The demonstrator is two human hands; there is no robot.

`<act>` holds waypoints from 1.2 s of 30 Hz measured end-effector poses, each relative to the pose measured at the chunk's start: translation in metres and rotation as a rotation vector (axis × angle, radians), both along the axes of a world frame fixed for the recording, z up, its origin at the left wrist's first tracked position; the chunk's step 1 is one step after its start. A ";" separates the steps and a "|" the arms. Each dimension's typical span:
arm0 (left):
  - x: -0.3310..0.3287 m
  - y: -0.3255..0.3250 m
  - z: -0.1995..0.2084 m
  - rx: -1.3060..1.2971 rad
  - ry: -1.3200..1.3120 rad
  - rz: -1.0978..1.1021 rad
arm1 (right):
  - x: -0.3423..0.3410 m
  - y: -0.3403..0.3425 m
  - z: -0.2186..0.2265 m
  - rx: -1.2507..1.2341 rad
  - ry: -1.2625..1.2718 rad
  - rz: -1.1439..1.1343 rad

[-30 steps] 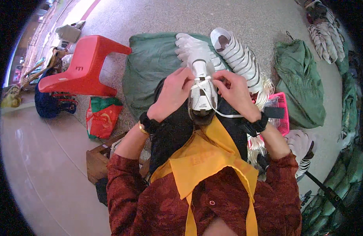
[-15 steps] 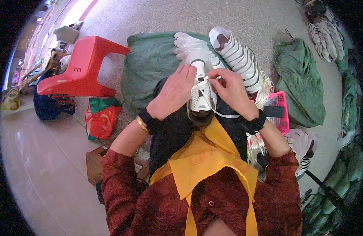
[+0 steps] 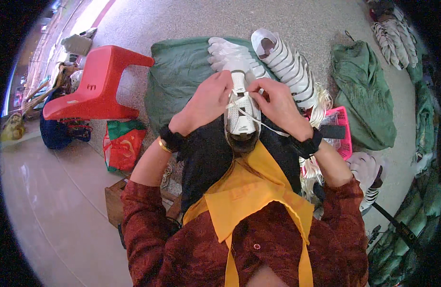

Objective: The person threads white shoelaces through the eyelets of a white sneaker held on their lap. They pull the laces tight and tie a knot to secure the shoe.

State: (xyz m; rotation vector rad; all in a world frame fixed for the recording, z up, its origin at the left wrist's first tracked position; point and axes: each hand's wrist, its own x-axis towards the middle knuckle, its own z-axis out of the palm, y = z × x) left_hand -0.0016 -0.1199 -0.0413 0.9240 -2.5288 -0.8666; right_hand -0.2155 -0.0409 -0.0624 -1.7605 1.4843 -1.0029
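- Nearest to my camera, I see the dark red shirt (image 3: 191, 241) and, over it, the yellow apron (image 3: 254, 191), its lower end hanging between the thighs in black trousers (image 3: 208, 148).
- The white shoe (image 3: 243, 116) lies lengthwise between my two hands, just beyond the apron, its dark end toward my lap; both sets of fingertips meet it around its far half.
- My right hand (image 3: 277, 103) has thumb and forefinger pinched together on the white lace (image 3: 273, 128) at the shoe's right edge; below that, a length of lace crosses the shoe's front and trails toward my right wrist.
- My left hand (image 3: 207, 100) is bent inward, fingers together along the shoe's left edge. Lace comes up to its fingertips, but the back of the hand hides them, so I cannot tell whether they grip it.
- To the right, past my wrist, I have a pink basket (image 3: 346, 141) and a bundle of pale laces (image 3: 321, 103).
- Farther out, a green sack (image 3: 170, 71) lies on the floor, with two overlapping rows of white shoe parts (image 3: 287, 64) beyond the shoe.
- Off to the left stands a red chair (image 3: 98, 86).
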 end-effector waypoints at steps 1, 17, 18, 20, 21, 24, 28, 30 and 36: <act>0.001 -0.002 0.002 0.151 0.003 0.030 | -0.001 -0.001 0.000 -0.005 0.009 0.003; 0.012 -0.001 -0.011 0.699 0.345 0.025 | -0.010 -0.013 -0.003 0.161 -0.156 0.102; 0.013 -0.001 -0.011 0.710 0.355 0.028 | -0.011 -0.016 -0.002 0.175 -0.151 0.122; 0.013 -0.001 -0.012 0.732 0.371 0.041 | -0.013 -0.021 -0.001 0.204 -0.138 0.160; 0.014 -0.001 -0.015 0.743 0.378 0.053 | -0.013 -0.023 -0.001 0.193 -0.122 0.185; 0.012 -0.002 -0.017 0.708 0.359 0.070 | -0.016 -0.029 -0.002 0.193 -0.098 0.248; 0.010 -0.001 -0.020 0.728 0.376 0.087 | -0.020 -0.034 0.003 0.299 -0.093 0.337; 0.010 -0.003 -0.022 0.740 0.355 0.098 | -0.022 -0.037 0.005 0.365 -0.097 0.371; 0.010 -0.007 -0.023 0.752 0.343 0.087 | -0.024 -0.038 0.000 0.468 -0.167 0.338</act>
